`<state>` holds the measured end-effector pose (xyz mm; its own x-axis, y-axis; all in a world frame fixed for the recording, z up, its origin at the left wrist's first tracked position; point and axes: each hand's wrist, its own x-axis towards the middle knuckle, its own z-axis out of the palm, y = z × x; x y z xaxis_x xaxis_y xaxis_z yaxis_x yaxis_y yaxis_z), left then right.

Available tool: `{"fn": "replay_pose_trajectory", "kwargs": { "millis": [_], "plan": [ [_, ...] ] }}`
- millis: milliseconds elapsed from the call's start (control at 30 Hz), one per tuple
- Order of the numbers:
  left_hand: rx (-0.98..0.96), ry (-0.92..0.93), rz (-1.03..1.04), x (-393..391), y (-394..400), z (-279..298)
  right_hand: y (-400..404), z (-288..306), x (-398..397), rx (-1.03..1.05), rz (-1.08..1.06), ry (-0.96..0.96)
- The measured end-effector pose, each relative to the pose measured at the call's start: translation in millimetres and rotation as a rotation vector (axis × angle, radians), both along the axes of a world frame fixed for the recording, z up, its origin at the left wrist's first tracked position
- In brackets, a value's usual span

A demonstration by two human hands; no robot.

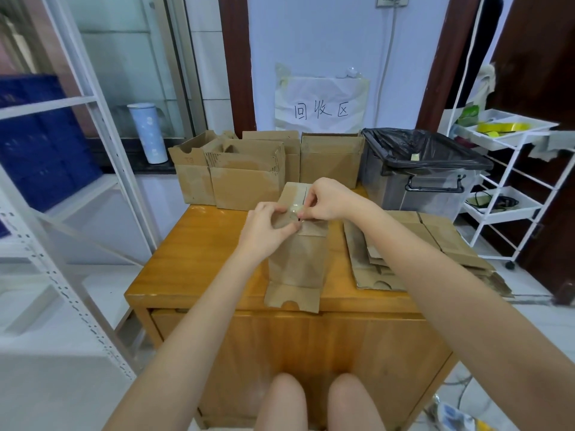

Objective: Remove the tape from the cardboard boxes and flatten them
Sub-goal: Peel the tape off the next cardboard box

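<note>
Box: a cardboard box (pixel 297 259) is stood on the table (pixel 199 253) near its front edge, its bottom flap spread over that edge
Tape: a clear strip of tape (pixel 295 209) is seen on the box top, beside the seam, partly lifted
Left hand: the left hand (pixel 267 227) is laid against the box's upper left side — its fingers are curled, thumb and forefinger closed on the tape end
Right hand: the right hand (pixel 326 199) is held over the box top, fingers bent and pinched on the tape next to the left hand
Other boxes: a row of open boxes (pixel 249 178) is set at the far edge of the table
Flat pile: flattened boxes (pixel 410 247) are stacked on the right of the table
Bin: a bin (pixel 426 169) lined with a black bag is placed behind the flat pile — a scrap is seen inside it
Sign: a paper sign (pixel 322 102) is taped to the wall behind the row
</note>
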<state>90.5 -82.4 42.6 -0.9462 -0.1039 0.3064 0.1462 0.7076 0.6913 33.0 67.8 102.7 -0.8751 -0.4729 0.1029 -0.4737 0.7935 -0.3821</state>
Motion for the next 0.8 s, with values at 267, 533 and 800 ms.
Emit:
{"fn": "replay_pose_trajectory", "kwargs": {
  "millis": [267,533,800],
  "plan": [
    [0.050,-0.086,-0.195,4,-37,25,-18,10,4,-0.101,-0.032,-0.212],
    [-0.050,-0.237,-0.333,3,-59,48,-34,11,9,-0.239,-0.096,-0.377],
    [-0.413,-0.176,0.046,2,-12,38,-44,10,2,-0.241,-0.120,-0.273]
  ]
}}
